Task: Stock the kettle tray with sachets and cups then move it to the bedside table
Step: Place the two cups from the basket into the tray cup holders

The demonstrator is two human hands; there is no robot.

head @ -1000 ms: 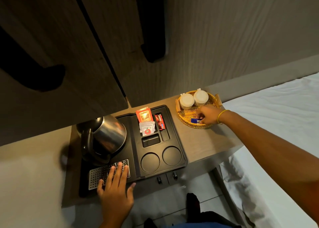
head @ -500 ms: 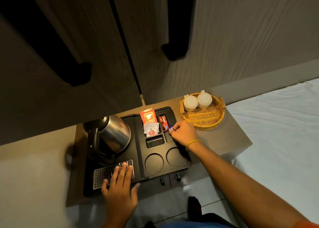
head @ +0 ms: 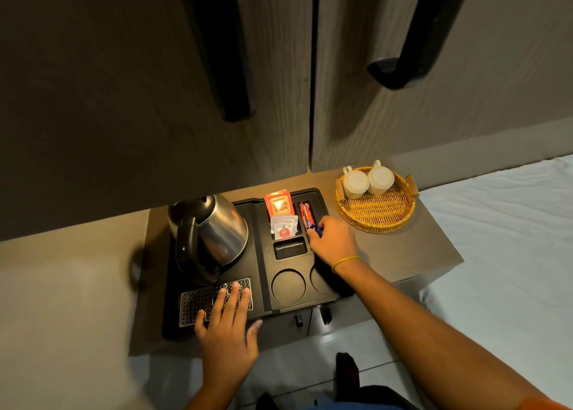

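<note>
A black kettle tray (head: pixel 263 270) sits on a small brown table. On its left half stands a steel kettle (head: pixel 214 236), with a perforated metal grille (head: pixel 198 301) in front. My left hand (head: pixel 226 329) lies flat and open on that grille. The tray's slots hold an orange tea sachet (head: pixel 279 203), a white sachet (head: pixel 283 226) and red stick sachets (head: pixel 305 214). My right hand (head: pixel 333 242) pinches a small blue sachet (head: pixel 317 230) at the narrow slot beside the red sticks. Two white cups (head: pixel 367 180) stand upside down in a wicker basket (head: pixel 376 212) to the right.
Two round cup recesses (head: pixel 288 285) lie at the tray's front. Dark cupboard doors with black handles (head: pixel 412 34) hang above the table. A white bed (head: pixel 511 239) borders the table on the right. Pale floor and my foot (head: pixel 347 375) show below.
My right hand took the blue sachet from the wicker basket and carried it left to the tray's narrow slot. The left hand stayed on the grille.
</note>
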